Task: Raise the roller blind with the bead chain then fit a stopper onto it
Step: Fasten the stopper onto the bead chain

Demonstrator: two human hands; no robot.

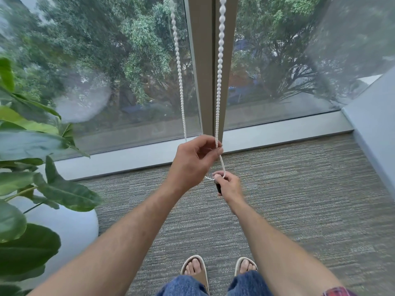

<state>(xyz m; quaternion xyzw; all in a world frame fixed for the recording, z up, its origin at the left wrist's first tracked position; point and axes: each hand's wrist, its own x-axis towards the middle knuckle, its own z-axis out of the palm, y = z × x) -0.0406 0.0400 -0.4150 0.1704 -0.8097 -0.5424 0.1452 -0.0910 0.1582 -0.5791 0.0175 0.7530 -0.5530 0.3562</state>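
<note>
A white bead chain (pixel 220 77) hangs in two strands in front of the brown window mullion (pixel 205 60). My left hand (pixel 193 161) pinches the right strand low down, near the sill. Just below it, my right hand (pixel 229 185) grips the bottom loop of the chain together with a small dark stopper (pixel 218 187), which pokes out under my thumb. The left strand (pixel 178 67) runs down behind my left hand. The blind itself is out of view above.
A large leafy plant (pixel 25 163) in a white round pot (pixel 64 227) stands close on the left. Grey carpet (pixel 299 199) covers the floor up to the metal sill (pixel 277 130). A pale wall (pixel 376 124) angles in at right. My sandalled feet (pixel 218 268) are near the bottom edge.
</note>
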